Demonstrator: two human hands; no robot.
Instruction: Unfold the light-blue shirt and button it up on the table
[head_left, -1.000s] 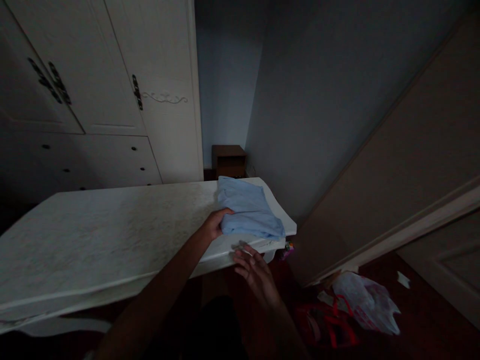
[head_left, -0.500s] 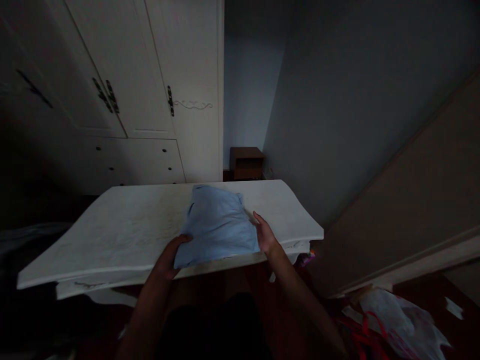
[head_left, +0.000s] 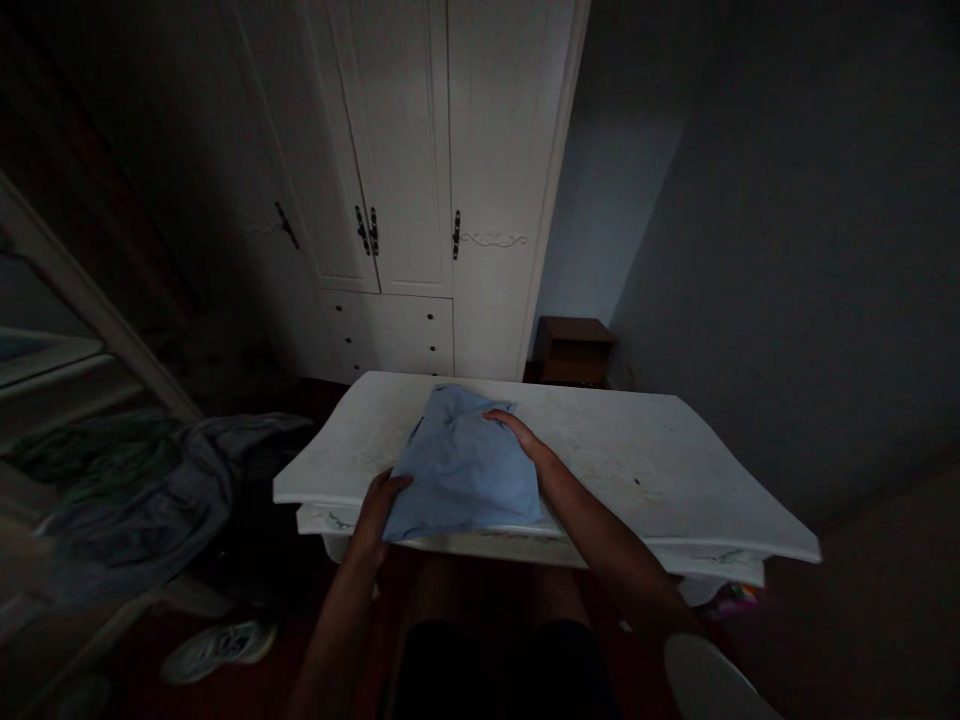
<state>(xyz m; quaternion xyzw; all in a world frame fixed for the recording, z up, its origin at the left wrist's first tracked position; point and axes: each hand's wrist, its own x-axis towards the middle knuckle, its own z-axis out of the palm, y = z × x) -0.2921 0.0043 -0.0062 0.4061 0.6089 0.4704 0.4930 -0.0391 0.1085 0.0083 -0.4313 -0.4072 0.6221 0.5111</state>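
- left hand (head_left: 377,508) has the near-left edge of the blue cloth (head_left: 469,475) pinched, thumb on top
- right hand (head_left: 517,430) is on its far-right part, can't tell if it's gripping
- cloth's flat between both hands, on the white table (head_left: 600,440) under them
- white wardrobe (head_left: 409,150) beyond the hands

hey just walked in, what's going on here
A person is handling a piece of light blue cloth on a white table. The left hand is at the cloth's left edge, thumb on top, and the right hand is on its far right part. The cloth lies spread out, slightly rumpled, reaching the table's front edge.
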